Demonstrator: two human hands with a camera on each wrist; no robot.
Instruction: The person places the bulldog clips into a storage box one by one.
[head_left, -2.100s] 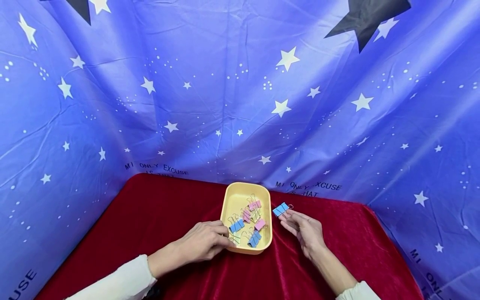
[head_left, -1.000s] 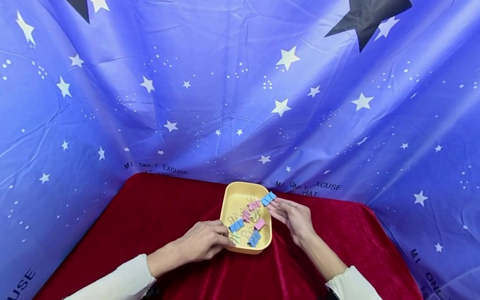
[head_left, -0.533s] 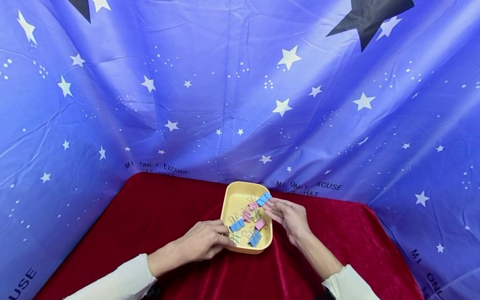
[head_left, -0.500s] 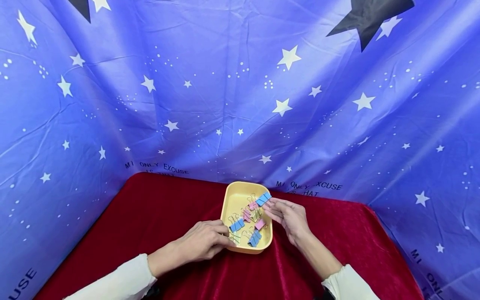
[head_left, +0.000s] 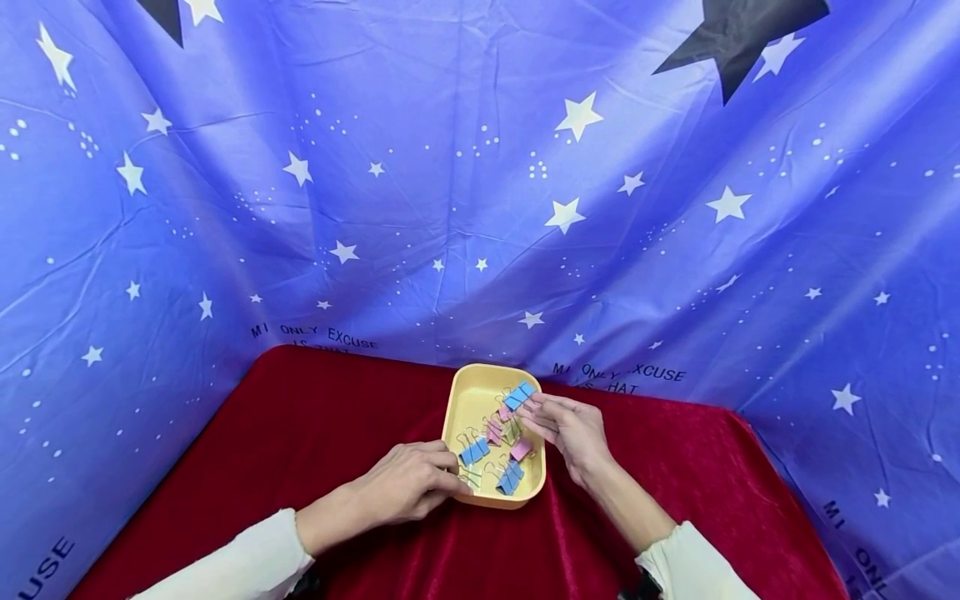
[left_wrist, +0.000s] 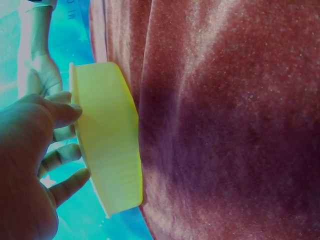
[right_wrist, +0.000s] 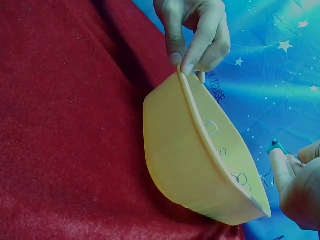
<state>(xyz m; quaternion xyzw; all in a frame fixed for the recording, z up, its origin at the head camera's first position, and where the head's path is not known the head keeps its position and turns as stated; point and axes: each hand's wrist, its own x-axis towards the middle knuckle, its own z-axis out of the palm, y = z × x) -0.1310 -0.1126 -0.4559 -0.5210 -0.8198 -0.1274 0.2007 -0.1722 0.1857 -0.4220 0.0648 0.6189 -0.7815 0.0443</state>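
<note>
My left hand [head_left: 416, 482] pinches the rim of a yellow plastic box [head_left: 467, 392] at its near-left corner; in the right wrist view, the thumb and forefinger straddle that rim [right_wrist: 186, 82]. A blue binder clip [head_left: 519, 396] is pinched in the fingertips of my right hand [head_left: 573, 433], above the box's far-right part. The right wrist view shows this clip [right_wrist: 274, 145] clear of the box wall. Inside the box lie several more binder clips: two blue ones [head_left: 510, 477], pink ones [head_left: 521, 450] and pale yellow-green ones [head_left: 512, 431]. My right fingers partly cover the pink clips.
Under the box spreads a dark red velvet cloth [head_left: 322, 408] over the table. Behind and to both sides hangs a blue star-print curtain [head_left: 420, 208], close to the table's far edge.
My right hand has carried the blue binder clip leftward from beside the box, over its right rim, to above the inside. My left hand has stayed on the rim.
</note>
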